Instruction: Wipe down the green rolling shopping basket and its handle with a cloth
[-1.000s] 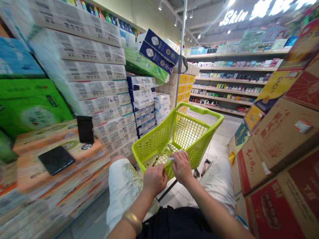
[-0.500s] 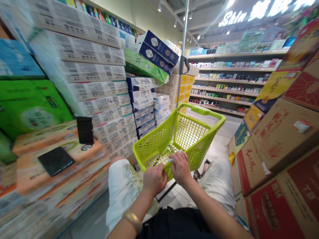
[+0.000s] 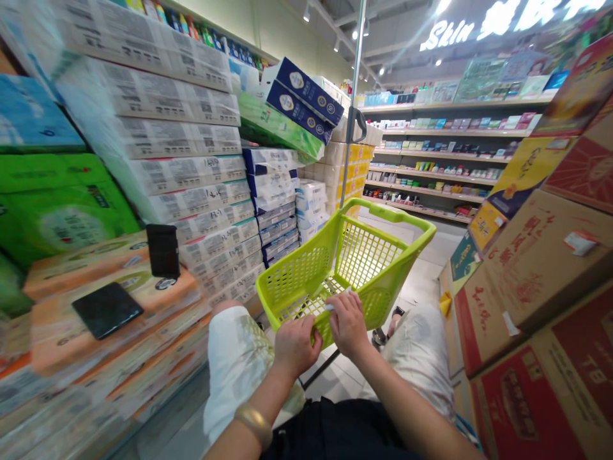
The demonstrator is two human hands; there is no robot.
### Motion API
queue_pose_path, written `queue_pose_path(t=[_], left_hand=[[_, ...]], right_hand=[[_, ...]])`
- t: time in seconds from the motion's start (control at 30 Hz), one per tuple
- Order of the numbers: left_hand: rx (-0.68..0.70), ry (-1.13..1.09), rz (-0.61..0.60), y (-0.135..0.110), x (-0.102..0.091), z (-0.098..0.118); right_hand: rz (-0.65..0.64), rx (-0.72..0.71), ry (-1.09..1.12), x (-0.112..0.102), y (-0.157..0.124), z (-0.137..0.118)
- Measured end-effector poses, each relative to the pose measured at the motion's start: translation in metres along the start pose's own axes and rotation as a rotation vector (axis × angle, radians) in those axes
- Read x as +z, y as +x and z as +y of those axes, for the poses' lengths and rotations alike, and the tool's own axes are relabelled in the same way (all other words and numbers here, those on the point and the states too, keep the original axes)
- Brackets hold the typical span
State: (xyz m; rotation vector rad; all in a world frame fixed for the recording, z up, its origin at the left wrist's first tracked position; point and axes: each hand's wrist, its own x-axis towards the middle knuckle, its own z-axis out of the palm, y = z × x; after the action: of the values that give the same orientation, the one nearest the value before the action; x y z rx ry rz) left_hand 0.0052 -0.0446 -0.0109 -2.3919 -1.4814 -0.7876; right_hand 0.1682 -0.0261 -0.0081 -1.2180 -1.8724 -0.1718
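Between my knees stands a lime-green shopping cart (image 3: 306, 278) with a slotted plastic basket, tilted in view. My left hand (image 3: 297, 345) is closed on its near rim, fingers curled over the edge. Just to the right, my right hand (image 3: 348, 322) is closed at the same rim, and a small white scrap (image 3: 329, 307), perhaps tissue, shows by its fingers. The palms and the undersides of the fingers are hidden. Little of the basket floor shows, with its slots visible.
Wrapped paper packs (image 3: 191, 137) are stacked high at the left. A black phone (image 3: 108, 310) and a black device (image 3: 163, 250) lie on orange packs. Cardboard cartons (image 3: 541, 255) line the right. A metal pole (image 3: 352, 102) rises behind the cart; stocked shelves (image 3: 431, 134) stand beyond.
The cart's far rim has shifted very slightly to the right. Both hands keep nearly the same place and grip.
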Motion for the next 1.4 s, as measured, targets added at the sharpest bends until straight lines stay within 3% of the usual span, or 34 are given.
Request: queue_pose_path(t=[0.17, 0.3, 0.4, 0.53, 0.67, 0.8, 0.93, 1.07, 1.17, 1.27, 1.4], left_hand=[[0.039, 0.004, 0.018, -0.002, -0.002, -0.005], [0.036, 0.016, 0.035, -0.002, 0.0, -0.004], [0.029, 0.02, 0.051, -0.001, 0.002, -0.003], [0.053, 0.014, 0.066, -0.001, 0.002, -0.006], [0.071, 0.012, 0.079, -0.003, 0.0, -0.009], [0.064, 0.009, 0.085, -0.002, 0.001, -0.007], [0.043, 0.004, 0.077, -0.001, 0.002, -0.004], [0.06, -0.019, 0.056, -0.002, 0.0, -0.006], [0.071, -0.022, 0.05, -0.003, -0.002, -0.008], [0.069, -0.023, 0.056, -0.004, -0.002, -0.006], [0.047, -0.02, 0.072, -0.004, -0.001, -0.003]], right_hand=[[-0.079, -0.107, 0.043, -0.011, 0.005, 0.011], [-0.002, -0.046, 0.018, -0.014, 0.01, 0.024], [0.056, 0.009, 0.025, -0.004, 0.004, 0.01], [0.003, -0.059, 0.068, 0.005, -0.004, -0.011], [-0.032, -0.132, 0.035, -0.006, 0.002, 0.008], [0.049, -0.057, -0.012, -0.01, 0.007, 0.026], [0.089, 0.016, 0.005, 0.004, -0.001, 0.003], [0.004, -0.093, 0.052, 0.007, -0.006, -0.014], [-0.026, -0.173, 0.019, -0.005, 0.001, 0.005], [0.014, -0.137, -0.025, -0.016, 0.007, 0.027], [0.076, -0.036, -0.021, -0.011, 0.003, 0.021]])
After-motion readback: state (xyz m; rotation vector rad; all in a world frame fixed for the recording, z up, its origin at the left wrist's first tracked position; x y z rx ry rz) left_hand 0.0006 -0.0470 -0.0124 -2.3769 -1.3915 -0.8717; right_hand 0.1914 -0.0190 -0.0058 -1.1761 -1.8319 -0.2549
